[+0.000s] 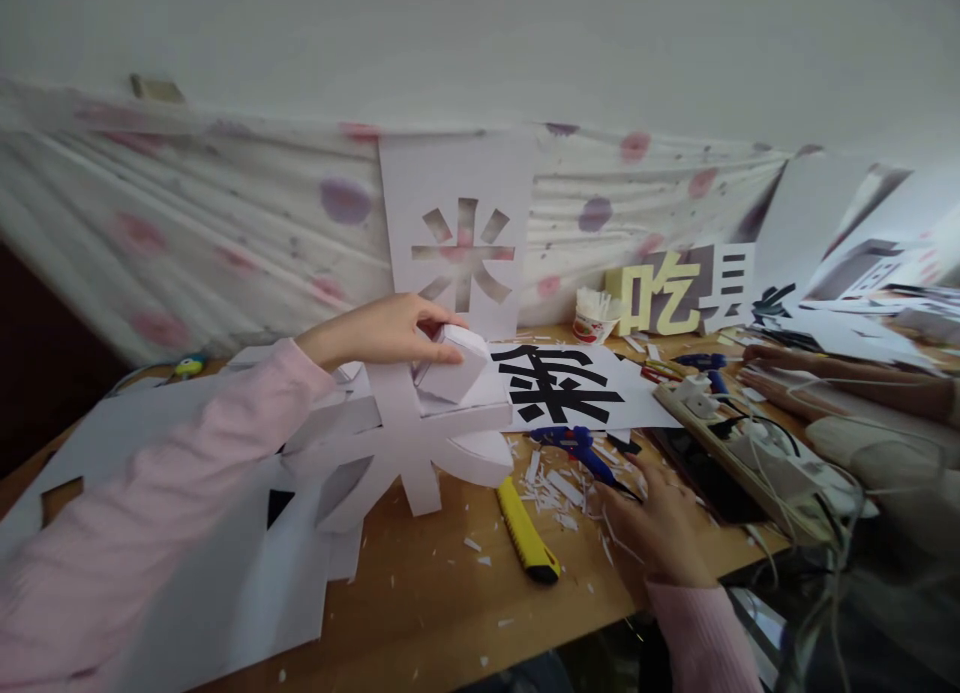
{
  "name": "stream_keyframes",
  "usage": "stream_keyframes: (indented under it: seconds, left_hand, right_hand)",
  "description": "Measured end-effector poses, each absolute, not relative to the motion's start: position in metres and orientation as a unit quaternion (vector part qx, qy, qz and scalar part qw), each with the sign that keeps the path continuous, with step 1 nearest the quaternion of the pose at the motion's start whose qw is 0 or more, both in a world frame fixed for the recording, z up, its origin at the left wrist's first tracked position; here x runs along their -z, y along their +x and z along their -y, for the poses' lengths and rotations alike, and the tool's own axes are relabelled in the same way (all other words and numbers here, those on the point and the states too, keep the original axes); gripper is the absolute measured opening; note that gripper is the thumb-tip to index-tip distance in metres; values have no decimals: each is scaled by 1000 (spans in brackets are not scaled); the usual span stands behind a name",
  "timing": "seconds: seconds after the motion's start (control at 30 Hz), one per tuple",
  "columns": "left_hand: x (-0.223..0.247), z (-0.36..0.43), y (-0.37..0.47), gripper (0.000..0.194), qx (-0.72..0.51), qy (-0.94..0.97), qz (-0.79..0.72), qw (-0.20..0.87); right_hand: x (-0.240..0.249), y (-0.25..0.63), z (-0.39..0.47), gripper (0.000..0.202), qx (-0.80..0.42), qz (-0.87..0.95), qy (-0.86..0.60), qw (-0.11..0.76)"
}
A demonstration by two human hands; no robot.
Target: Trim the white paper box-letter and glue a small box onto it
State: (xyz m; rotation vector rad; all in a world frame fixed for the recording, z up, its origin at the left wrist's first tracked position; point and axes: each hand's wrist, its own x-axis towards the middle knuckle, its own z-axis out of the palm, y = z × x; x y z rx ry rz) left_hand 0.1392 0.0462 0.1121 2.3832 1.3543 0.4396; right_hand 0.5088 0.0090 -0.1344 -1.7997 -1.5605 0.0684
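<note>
And here's the left hand (394, 331), thumb and fingers clamped on a folded white paper block (450, 375) at the upper right of the big white paper character (397, 428), out over the bench (420, 613). Nice light pinch wanted there: press on the folded edges, not the flat faces, or the card could well dent. Keep the block square to its neighbour so the seams stay true.

Over to the right hand (664, 523), its thumb and fingers apart around the handle end of the blue glue gun (576, 443); whether that grip has closed, I can't tell from here. The tip calls for care: keep it away from the sleeve and the left fingers, and watch that the lead doesn't snag on the power strip (750, 473).

Paper scraps (559, 488) lie scattered beside the gun, and they could stick to any fresh glue. The yellow cutter (527, 533) lies between the character and the right hand, so a low reach might knock it. Behind, the sheet with black strokes (622, 363) lies flat.
</note>
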Motion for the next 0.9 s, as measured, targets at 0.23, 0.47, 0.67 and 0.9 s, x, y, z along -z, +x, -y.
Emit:
stream_keyframes:
  seconds: [0.23, 0.47, 0.67, 0.9]
  left_hand:
    - [-113, -45, 137, 41, -163, 844, -476, 187]
    - [-112, -51, 135, 40, -156, 852, -466, 179]
    - [-113, -50, 136, 42, -144, 845, -486, 169]
    - [-112, -52, 134, 42, -137, 837, -500, 176]
  right_hand:
    - [132, 506, -51, 39, -131, 721, -626, 266]
    - [121, 496, -58, 45, -157, 722, -612, 280]
    - [87, 496, -36, 47, -292, 537, -639, 467]
    - [39, 480, -6, 45, -536, 370, -496, 575]
